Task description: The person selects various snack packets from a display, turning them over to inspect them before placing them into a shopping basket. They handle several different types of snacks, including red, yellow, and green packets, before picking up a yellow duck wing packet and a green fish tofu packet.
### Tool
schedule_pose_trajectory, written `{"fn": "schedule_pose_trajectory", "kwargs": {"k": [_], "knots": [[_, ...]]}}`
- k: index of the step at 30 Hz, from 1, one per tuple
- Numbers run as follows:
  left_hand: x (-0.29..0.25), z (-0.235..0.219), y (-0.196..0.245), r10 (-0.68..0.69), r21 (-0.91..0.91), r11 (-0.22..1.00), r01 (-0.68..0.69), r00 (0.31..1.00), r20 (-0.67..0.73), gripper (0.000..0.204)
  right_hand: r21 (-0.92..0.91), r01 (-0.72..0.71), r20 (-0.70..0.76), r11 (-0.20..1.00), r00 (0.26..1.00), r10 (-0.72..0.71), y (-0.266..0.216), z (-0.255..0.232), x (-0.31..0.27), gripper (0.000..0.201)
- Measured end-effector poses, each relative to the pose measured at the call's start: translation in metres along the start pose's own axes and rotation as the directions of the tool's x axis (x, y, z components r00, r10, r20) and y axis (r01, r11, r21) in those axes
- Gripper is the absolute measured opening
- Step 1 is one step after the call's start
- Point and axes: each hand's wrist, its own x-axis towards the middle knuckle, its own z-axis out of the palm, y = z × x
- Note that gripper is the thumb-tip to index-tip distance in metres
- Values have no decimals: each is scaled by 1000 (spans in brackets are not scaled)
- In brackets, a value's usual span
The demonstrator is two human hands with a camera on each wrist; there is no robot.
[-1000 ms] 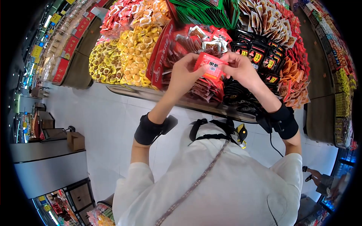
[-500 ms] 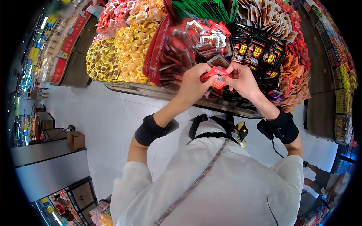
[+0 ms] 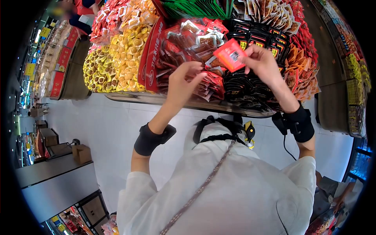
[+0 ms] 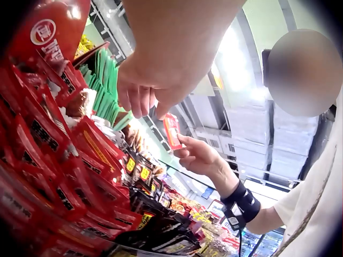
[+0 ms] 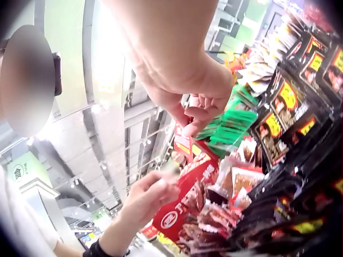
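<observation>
In the head view my right hand point(image 3: 263, 65) pinches a red snack packet point(image 3: 228, 54) by its right edge, between thumb and fingers. The packet is held up over the snack display, its printed side facing up. My left hand point(image 3: 183, 81) is apart from it, lower and to the left, its fingers loosely bent with a gap to the thumb. Below the hands lie red-wrapped snack packets point(image 3: 211, 84) and black packets point(image 3: 244, 88). From the left wrist, the red packet point(image 4: 172, 131) shows edge-on in the right hand's fingertips point(image 4: 184, 141).
A red printed cardboard divider point(image 3: 150, 62) separates the red packets from yellow-wrapped sweets point(image 3: 129, 62). Green packets point(image 3: 196, 8) lie at the back, orange ones point(image 3: 299, 76) at the right. The display's front edge point(image 3: 188, 107) runs before my body. At the far left another person point(image 3: 84, 15) stands.
Both hands held the red packet together, and it looked bent half a second ago. Now the left hand has come off it to the left, while the right hand has raised it.
</observation>
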Motion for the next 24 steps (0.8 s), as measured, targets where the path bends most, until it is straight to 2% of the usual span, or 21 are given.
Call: {"fn": "schedule_pose_trajectory", "kwargs": {"k": [2, 4, 7, 13, 19, 24], "knots": [[1, -14, -10, -2, 64, 998, 5, 999, -37, 26, -29, -28, -81, 999, 996, 25, -21, -16, 6, 12], [2, -25, -18, 5, 89, 996, -1, 999, -47, 25, -70, -48, -117, 996, 992, 39, -23, -29, 12, 14], [1, -35, -25, -40, 120, 992, 49, 997, -73, 23, -88, 6, -105, 996, 994, -15, -19, -34, 17, 14], [4, -37, -30, -29, 184, 982, 37, 999, -46, 22, -161, 39, -82, 986, 995, -53, -7, -29, 26, 14], [11, -27, -25, 6, 228, 974, -12, 1000, 24, 22, -216, 1, -71, 976, 997, -17, -2, -23, 32, 12], [11, -27, -28, 65, 285, 956, -67, 998, 17, 22, -220, -11, -61, 975, 998, -3, -3, -24, 28, 12]]}}
